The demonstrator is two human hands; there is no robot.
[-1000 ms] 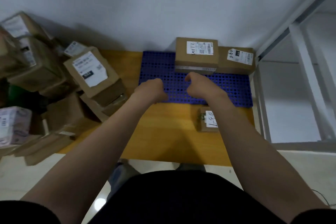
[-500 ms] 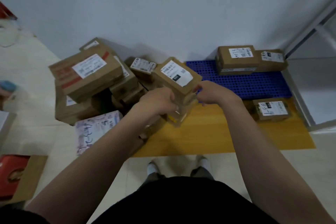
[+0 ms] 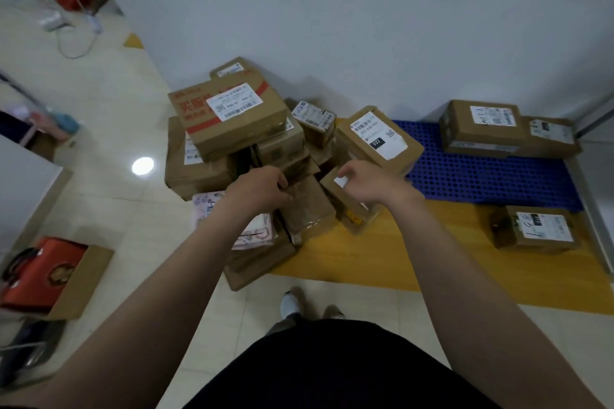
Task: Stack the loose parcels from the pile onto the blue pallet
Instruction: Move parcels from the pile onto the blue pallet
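Note:
The pile of brown parcels (image 3: 252, 149) lies on the floor against the wall, left of the blue pallet (image 3: 481, 176). My left hand (image 3: 262, 188) curls its fingers over the top edge of a tape-wrapped parcel (image 3: 307, 209) at the pile's front. My right hand (image 3: 368, 183) grips a small tilted box (image 3: 352, 212), thumb on its white label. Two labelled parcels (image 3: 481, 128) (image 3: 553, 138) stand side by side at the pallet's far right corner.
A box labelled 032 (image 3: 375, 139) leans on the pallet's left end. One parcel (image 3: 531, 231) sits on the yellow mat (image 3: 382, 252) in front of the pallet. A big red-printed box (image 3: 229, 113) tops the pile. An open carton with a red bag (image 3: 46, 276) stands at left.
My view has swung left from the pallet to the pile. Both hands moved from above the pallet down to the front parcels of the pile and closed on them.

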